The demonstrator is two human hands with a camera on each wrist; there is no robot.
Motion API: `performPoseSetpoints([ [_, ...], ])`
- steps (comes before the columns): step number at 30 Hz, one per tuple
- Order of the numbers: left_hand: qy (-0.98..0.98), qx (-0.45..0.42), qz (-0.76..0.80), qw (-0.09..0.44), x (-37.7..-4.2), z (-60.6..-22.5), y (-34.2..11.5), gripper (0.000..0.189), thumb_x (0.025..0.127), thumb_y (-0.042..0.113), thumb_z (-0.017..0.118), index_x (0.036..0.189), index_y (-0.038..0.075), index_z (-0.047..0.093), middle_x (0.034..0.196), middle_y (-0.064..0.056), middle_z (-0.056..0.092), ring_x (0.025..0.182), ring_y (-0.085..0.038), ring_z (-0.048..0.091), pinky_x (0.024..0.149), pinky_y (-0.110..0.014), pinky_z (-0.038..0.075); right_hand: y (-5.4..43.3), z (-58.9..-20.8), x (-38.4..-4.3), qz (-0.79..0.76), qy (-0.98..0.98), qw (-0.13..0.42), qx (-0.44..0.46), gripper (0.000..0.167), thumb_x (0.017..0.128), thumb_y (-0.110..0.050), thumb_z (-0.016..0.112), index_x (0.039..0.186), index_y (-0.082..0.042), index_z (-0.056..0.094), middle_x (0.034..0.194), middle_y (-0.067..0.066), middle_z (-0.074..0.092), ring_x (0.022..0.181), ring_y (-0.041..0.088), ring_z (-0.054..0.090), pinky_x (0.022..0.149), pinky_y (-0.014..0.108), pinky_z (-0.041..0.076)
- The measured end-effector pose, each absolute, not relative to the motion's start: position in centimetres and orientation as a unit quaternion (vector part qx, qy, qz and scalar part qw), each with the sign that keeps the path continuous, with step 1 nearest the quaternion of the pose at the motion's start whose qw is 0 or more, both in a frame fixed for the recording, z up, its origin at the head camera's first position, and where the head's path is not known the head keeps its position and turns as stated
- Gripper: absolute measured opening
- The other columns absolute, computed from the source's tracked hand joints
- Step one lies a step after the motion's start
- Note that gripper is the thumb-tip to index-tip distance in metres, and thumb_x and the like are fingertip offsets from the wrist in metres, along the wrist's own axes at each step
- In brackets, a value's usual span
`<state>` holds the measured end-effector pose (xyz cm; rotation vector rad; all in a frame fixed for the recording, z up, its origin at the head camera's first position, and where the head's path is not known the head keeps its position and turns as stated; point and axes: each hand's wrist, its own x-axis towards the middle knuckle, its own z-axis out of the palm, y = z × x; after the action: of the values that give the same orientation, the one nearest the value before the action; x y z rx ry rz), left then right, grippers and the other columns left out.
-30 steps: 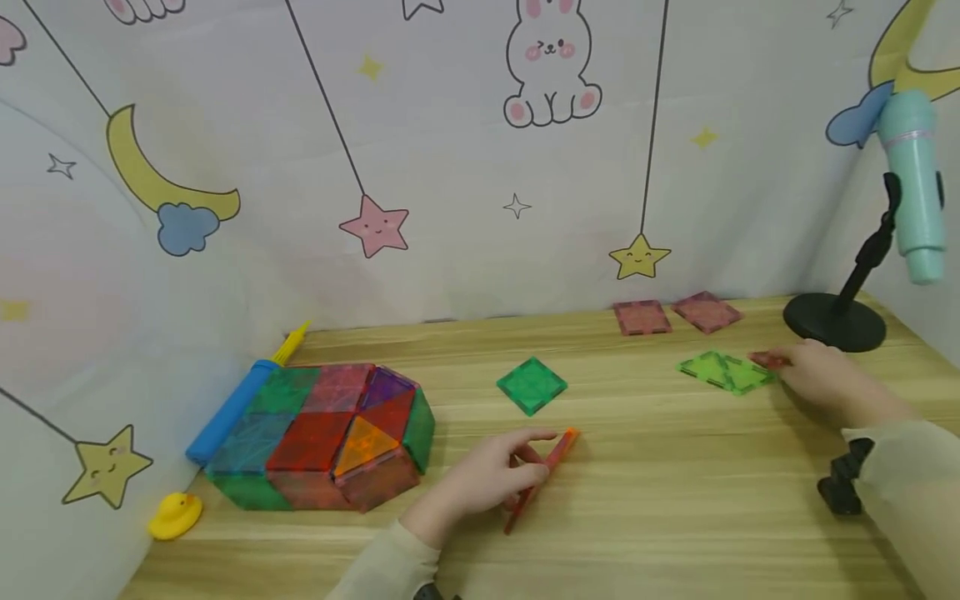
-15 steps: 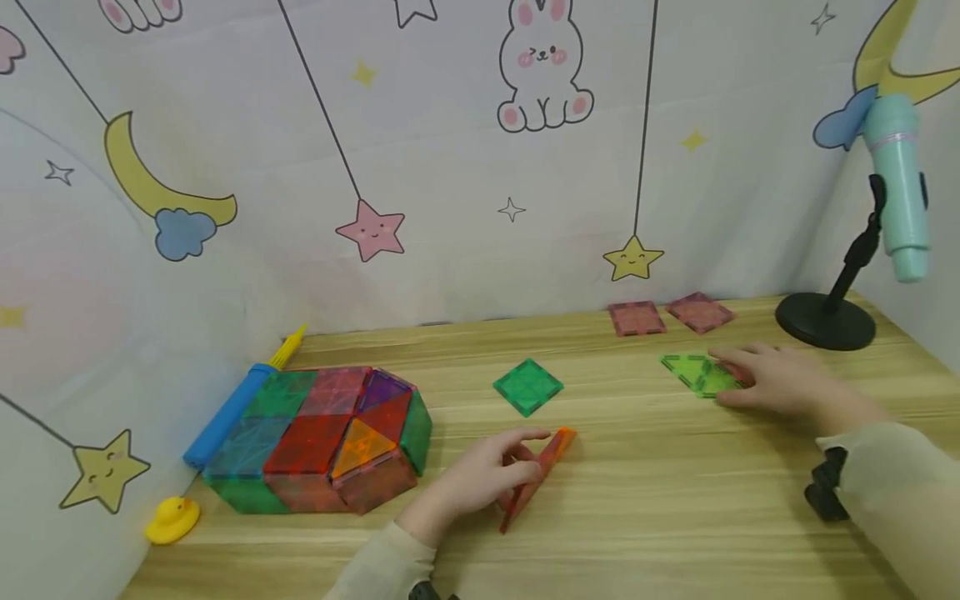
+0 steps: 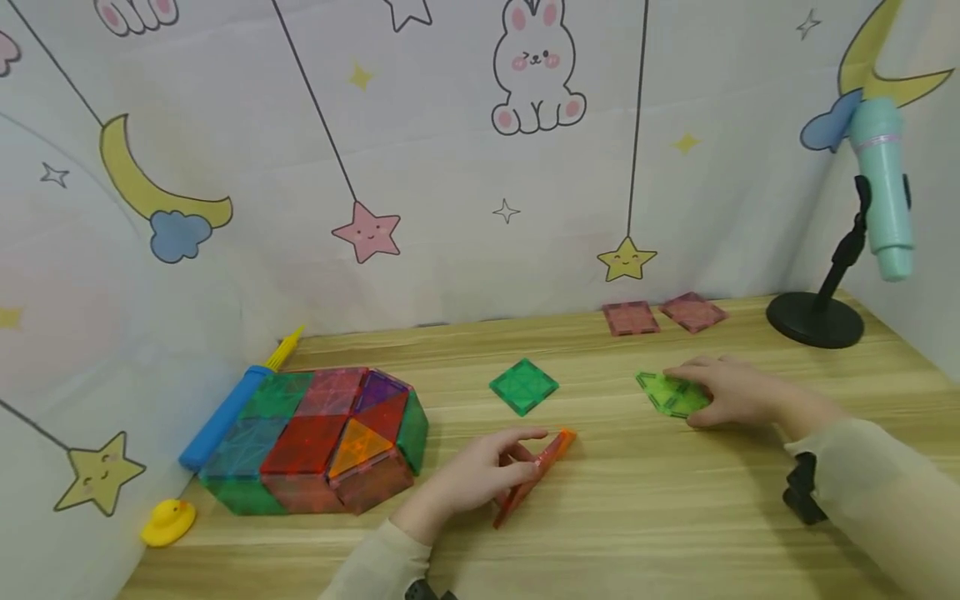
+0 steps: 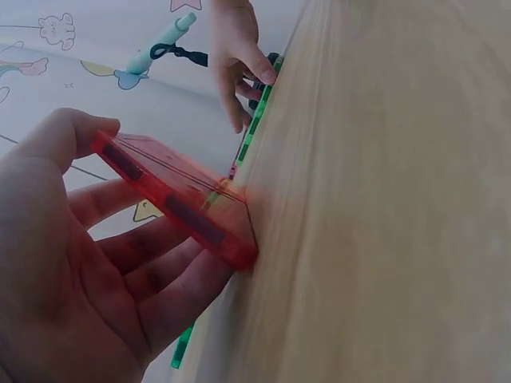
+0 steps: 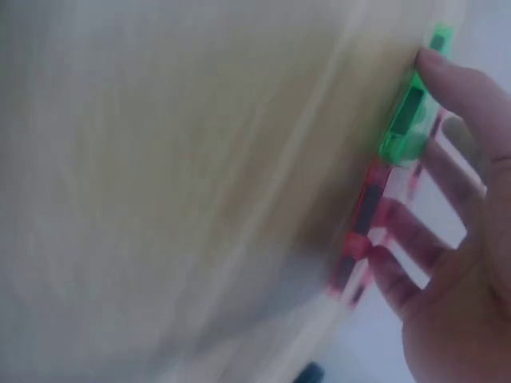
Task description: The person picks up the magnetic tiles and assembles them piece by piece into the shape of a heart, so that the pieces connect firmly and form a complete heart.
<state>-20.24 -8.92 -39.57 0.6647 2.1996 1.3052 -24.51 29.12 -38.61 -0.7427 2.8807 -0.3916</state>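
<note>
My left hand (image 3: 476, 475) pinches a red magnetic tile (image 3: 517, 500) with an orange corner. This tile leans on its edge against the table, clear in the left wrist view too. My right hand (image 3: 738, 396) grips light green triangular magnetic tiles (image 3: 667, 393) lying flat, and its palm hides part of them in the head view. In the right wrist view the thumb is at the green tile (image 5: 407, 116), while the fingers touch a red tile (image 5: 363, 211) alongside it. A darker green square tile (image 3: 524, 386) lies between the hands, farther back.
A block of joined coloured tiles (image 3: 307, 442) stands at the left. Beside it are a blue tube with a yellow end (image 3: 225, 419) and a yellow duck (image 3: 168, 523). Two pink tiles (image 3: 631, 318) lie at the back. A toy microphone (image 3: 885, 192) stands back right.
My right hand has slid leftward over the table, carrying the light green tiles and covering more of them. The left hand keeps its hold, with the red tile's tilt slightly changed.
</note>
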Motion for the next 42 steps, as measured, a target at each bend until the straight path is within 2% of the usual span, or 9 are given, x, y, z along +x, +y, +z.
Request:
performPoseSetpoints([
  [6, 0.805, 0.220, 0.487, 0.256, -20.1, -39.3, -8.8, 0.043, 0.092, 0.028, 0.058, 0.135, 0.025, 0.050, 0.105, -0.002, 0.061, 0.071, -0.018, 0.062, 0.054, -0.035, 0.053, 26.9, -38.7, -23.7, -0.117, 0.961, 0.076, -0.238, 0.077, 0.074, -0.048, 0.073, 0.132, -0.004, 0.051, 0.117, 0.018, 0.052, 0.100, 0.031, 0.052, 0.082, 0.049, 0.043],
  [11, 0.805, 0.209, 0.496, 0.247, -19.9, -39.4, -8.3, 0.049, 0.092, 0.028, 0.058, 0.138, 0.025, 0.046, 0.117, -0.003, 0.058, 0.088, -0.016, 0.061, 0.055, -0.035, 0.054, 24.4, -38.4, -22.4, -0.110, 0.963, 0.079, -0.231, 0.082, 0.073, -0.053, 0.073, 0.135, -0.005, 0.047, 0.107, 0.014, 0.051, 0.085, 0.021, 0.052, 0.074, 0.040, 0.045],
  [16, 0.804, 0.204, 0.508, 0.231, -19.7, -39.4, -8.2, 0.052, 0.092, 0.027, 0.058, 0.142, 0.028, 0.041, 0.127, -0.006, 0.053, 0.101, -0.020, 0.056, 0.061, -0.035, 0.054, 21.7, -38.4, -21.1, -0.091, 0.966, 0.089, -0.225, 0.079, 0.072, -0.047, 0.073, 0.136, -0.009, 0.047, 0.102, 0.011, 0.050, 0.078, 0.016, 0.050, 0.068, 0.036, 0.047],
  [21, 0.790, 0.198, 0.532, 0.230, -19.7, -39.5, -8.2, 0.052, 0.095, 0.025, 0.055, 0.144, 0.028, 0.038, 0.132, -0.009, 0.050, 0.102, -0.023, 0.055, 0.063, -0.037, 0.054, 19.6, -38.3, -20.0, -0.085, 0.961, 0.100, -0.244, 0.072, 0.072, -0.043, 0.072, 0.135, -0.014, 0.050, 0.106, 0.010, 0.050, 0.077, 0.014, 0.050, 0.064, 0.033, 0.047],
  [26, 0.782, 0.194, 0.545, 0.232, -19.6, -39.7, -8.0, 0.050, 0.096, 0.024, 0.054, 0.143, 0.029, 0.039, 0.131, -0.010, 0.049, 0.102, -0.023, 0.055, 0.061, -0.038, 0.055, 19.8, -38.2, -19.4, -0.114, 0.948, 0.120, -0.273, 0.081, 0.070, -0.046, 0.075, 0.138, -0.014, 0.045, 0.113, 0.010, 0.048, 0.087, 0.016, 0.049, 0.073, 0.038, 0.047],
  [29, 0.775, 0.190, 0.553, 0.239, -19.5, -39.9, -7.9, 0.048, 0.096, 0.023, 0.054, 0.142, 0.029, 0.041, 0.128, -0.010, 0.051, 0.099, -0.024, 0.056, 0.058, -0.039, 0.055, 20.4, -38.4, -19.3, -0.139, 0.942, 0.133, -0.274, 0.087, 0.067, -0.044, 0.078, 0.140, -0.011, 0.042, 0.113, 0.009, 0.046, 0.090, 0.016, 0.046, 0.076, 0.038, 0.045],
  [34, 0.773, 0.178, 0.558, 0.244, -19.6, -39.9, -8.0, 0.047, 0.096, 0.024, 0.054, 0.141, 0.028, 0.042, 0.124, -0.009, 0.052, 0.093, -0.024, 0.056, 0.058, -0.040, 0.054, 20.0, -38.7, -19.3, -0.151, 0.946, 0.106, -0.267, 0.084, 0.070, -0.041, 0.076, 0.138, -0.006, 0.043, 0.108, 0.009, 0.047, 0.088, 0.017, 0.045, 0.074, 0.035, 0.045],
  [38, 0.777, 0.183, 0.553, 0.239, -19.5, -39.7, -8.1, 0.047, 0.096, 0.024, 0.054, 0.141, 0.028, 0.041, 0.123, -0.010, 0.053, 0.092, -0.023, 0.057, 0.058, -0.039, 0.054, 19.2, -38.6, -19.3, -0.155, 0.953, 0.095, -0.244, 0.086, 0.068, -0.036, 0.077, 0.138, -0.001, 0.041, 0.102, 0.011, 0.047, 0.085, 0.018, 0.045, 0.073, 0.034, 0.045],
  [42, 0.778, 0.187, 0.550, 0.239, -19.5, -39.6, -8.1, 0.048, 0.096, 0.025, 0.055, 0.142, 0.025, 0.042, 0.122, -0.010, 0.053, 0.093, -0.023, 0.057, 0.059, -0.038, 0.055, 18.8, -38.5, -19.1, -0.135, 0.961, 0.095, -0.222, 0.090, 0.067, -0.036, 0.077, 0.138, 0.004, 0.038, 0.104, 0.016, 0.049, 0.089, 0.022, 0.049, 0.077, 0.039, 0.047],
])
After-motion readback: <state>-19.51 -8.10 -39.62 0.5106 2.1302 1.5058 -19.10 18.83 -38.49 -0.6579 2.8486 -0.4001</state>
